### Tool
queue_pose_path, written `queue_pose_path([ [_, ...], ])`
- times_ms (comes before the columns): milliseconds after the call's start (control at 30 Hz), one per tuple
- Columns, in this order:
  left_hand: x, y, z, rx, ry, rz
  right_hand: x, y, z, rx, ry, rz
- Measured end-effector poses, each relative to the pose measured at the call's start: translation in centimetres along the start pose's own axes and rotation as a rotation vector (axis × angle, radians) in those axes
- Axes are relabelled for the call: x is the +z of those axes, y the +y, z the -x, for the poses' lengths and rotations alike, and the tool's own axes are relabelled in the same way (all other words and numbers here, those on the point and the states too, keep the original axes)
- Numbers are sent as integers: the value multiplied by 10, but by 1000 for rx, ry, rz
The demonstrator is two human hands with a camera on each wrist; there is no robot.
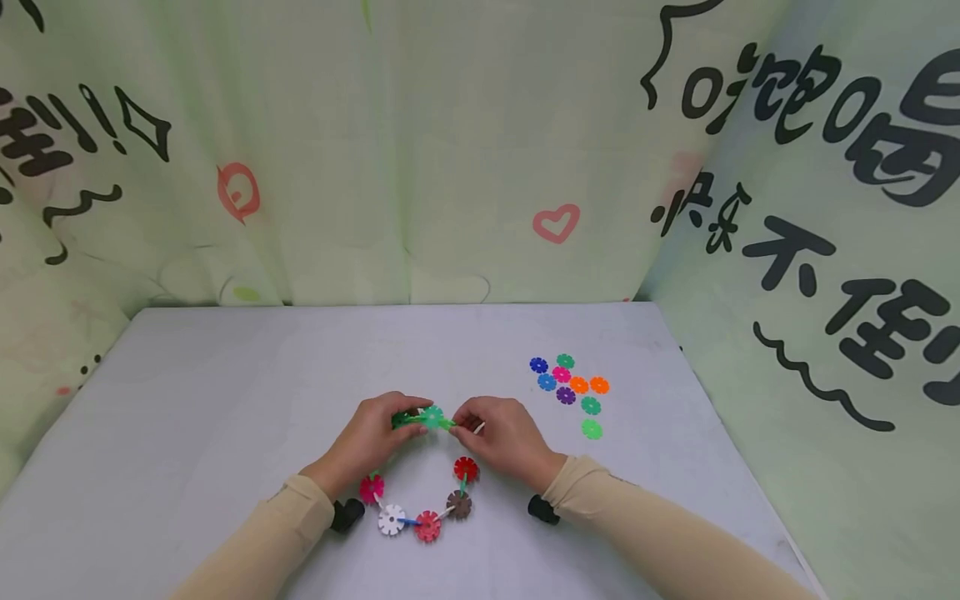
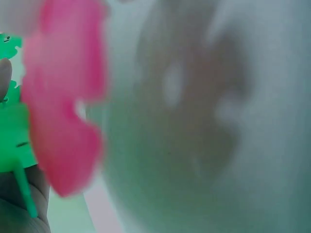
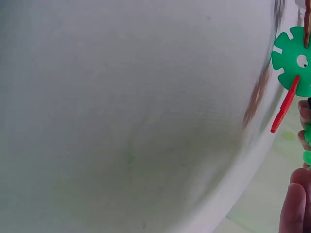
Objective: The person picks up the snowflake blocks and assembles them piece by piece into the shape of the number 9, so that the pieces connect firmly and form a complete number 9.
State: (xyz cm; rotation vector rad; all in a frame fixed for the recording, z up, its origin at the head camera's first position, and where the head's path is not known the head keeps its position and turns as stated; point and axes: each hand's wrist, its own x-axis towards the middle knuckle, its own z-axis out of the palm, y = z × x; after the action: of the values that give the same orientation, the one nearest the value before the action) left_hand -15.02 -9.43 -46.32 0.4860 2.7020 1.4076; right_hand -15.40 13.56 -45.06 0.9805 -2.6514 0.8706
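Note:
A chain of notched plastic discs hangs in a curve between my hands and the table. Green discs (image 1: 432, 417) at its top are pinched between thumb and fingers of my left hand (image 1: 378, 427). Opposite, my right hand (image 1: 504, 432) pinches the light green disc (image 1: 447, 424) by its edge. Below follow a pink disc (image 1: 372, 488), a white disc (image 1: 391, 521), a coral-red disc (image 1: 427, 527), a brown disc (image 1: 459, 504) and a red disc (image 1: 466, 468). The left wrist view has the pink disc (image 2: 65, 107) close up; the right wrist view shows a green disc (image 3: 287, 60) and fingertips (image 3: 294, 208).
Several loose discs lie to the right of my right hand, among them an orange disc (image 1: 599, 385), a purple disc (image 1: 566, 395) and a light green disc (image 1: 592, 429). The white table (image 1: 225, 400) meets a printed curtain (image 1: 450, 167) at the back.

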Motion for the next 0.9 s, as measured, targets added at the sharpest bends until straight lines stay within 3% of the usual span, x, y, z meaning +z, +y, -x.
queue_pose_path([
  [267,0,2,1,20,-1,41,2,-2,0,-61,48,-39],
  [500,0,3,3,25,-19,31,3,-2,-1,-42,6,-71],
  [667,0,1,3,33,-32,12,-1,-1,2,57,-90,-112],
  [900,-3,-2,4,-26,-8,1,-6,15,18,317,-176,-181],
])
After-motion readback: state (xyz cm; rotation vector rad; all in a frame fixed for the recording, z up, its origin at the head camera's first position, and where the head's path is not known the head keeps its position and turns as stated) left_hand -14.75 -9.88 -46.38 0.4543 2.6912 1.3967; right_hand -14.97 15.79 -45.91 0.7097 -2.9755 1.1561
